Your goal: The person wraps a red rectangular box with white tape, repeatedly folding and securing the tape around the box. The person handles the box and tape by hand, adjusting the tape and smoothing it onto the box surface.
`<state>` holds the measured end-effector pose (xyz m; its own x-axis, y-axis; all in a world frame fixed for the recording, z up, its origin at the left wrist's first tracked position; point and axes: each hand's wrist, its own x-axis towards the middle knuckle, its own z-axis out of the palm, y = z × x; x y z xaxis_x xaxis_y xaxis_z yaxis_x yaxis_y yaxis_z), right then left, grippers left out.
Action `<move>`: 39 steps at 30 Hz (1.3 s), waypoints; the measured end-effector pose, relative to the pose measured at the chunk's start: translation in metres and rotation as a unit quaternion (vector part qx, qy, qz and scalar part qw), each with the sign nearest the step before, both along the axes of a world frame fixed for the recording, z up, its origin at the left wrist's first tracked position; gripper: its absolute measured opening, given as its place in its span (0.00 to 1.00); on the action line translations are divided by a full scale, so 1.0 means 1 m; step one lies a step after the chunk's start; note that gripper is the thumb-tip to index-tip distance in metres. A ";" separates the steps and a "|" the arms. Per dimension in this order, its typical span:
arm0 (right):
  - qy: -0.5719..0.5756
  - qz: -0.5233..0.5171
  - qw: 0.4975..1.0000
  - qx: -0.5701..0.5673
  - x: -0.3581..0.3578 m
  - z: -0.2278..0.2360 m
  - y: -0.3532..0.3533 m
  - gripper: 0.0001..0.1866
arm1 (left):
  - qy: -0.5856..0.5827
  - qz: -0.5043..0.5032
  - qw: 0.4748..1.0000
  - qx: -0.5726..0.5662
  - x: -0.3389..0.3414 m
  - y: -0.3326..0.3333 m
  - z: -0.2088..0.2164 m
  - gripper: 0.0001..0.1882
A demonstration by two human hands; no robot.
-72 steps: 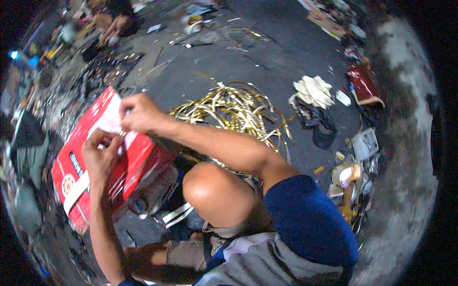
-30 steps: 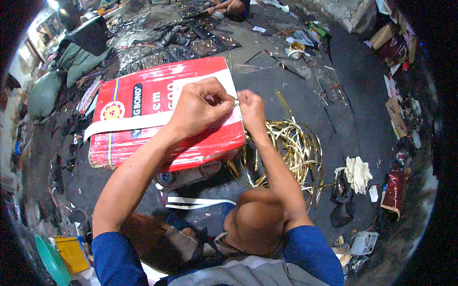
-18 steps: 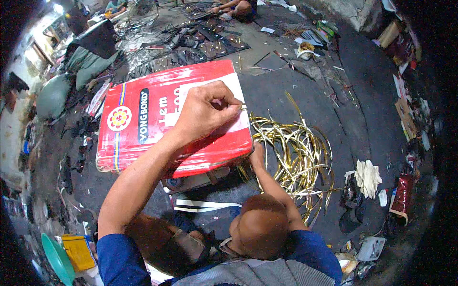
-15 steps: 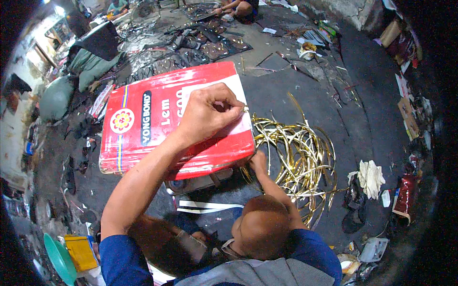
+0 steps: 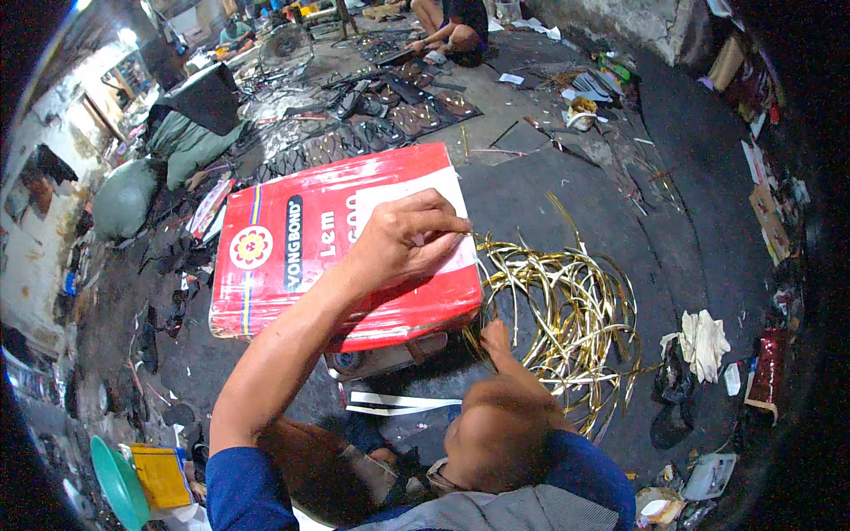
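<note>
A red box (image 5: 381, 327) with a white patch and a flower emblem lies in front of me. My left hand (image 5: 409, 237) reaches over it, the thumb and fingers pinched together at the box's right edge. Whatever is between those fingertips is too small to name. Just below the box's near right corner is my right hand (image 5: 496, 338), its fingers curled and partly hidden. Beside it, a loose tangle of shiny gold strips (image 5: 575, 310) spreads over the dark floor, and some strands run up to the box's right edge.
Two white strips (image 5: 403, 404) lie below the box. Farther off are rows of dark sandal-like pieces (image 5: 363, 133) and a seated person (image 5: 452, 31). A pale cloth (image 5: 704, 345) is at the right, a green basin (image 5: 119, 482) at the lower left.
The whole view has shifted, so everything appears lower and farther right. My left fingers have straightened from a more curled pinch at the box edge. My right hand sits slightly farther below the box.
</note>
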<state>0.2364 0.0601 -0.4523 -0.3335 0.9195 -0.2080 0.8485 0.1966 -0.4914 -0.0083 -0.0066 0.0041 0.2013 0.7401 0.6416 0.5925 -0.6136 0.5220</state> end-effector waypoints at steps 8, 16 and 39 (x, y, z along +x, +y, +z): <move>-0.185 0.109 0.951 0.224 0.058 -0.026 0.019 0.14 | 0.077 -0.046 0.994 0.065 -0.015 -0.007 -0.014 0.15; 0.257 -0.385 0.886 -0.029 0.127 0.054 -0.007 0.16 | 0.080 -0.063 0.990 0.094 -0.001 0.011 -0.020 0.26; 0.178 0.345 0.880 -0.275 0.029 0.238 -0.101 0.15 | 0.176 0.020 0.979 -0.104 0.052 -0.172 -0.012 0.19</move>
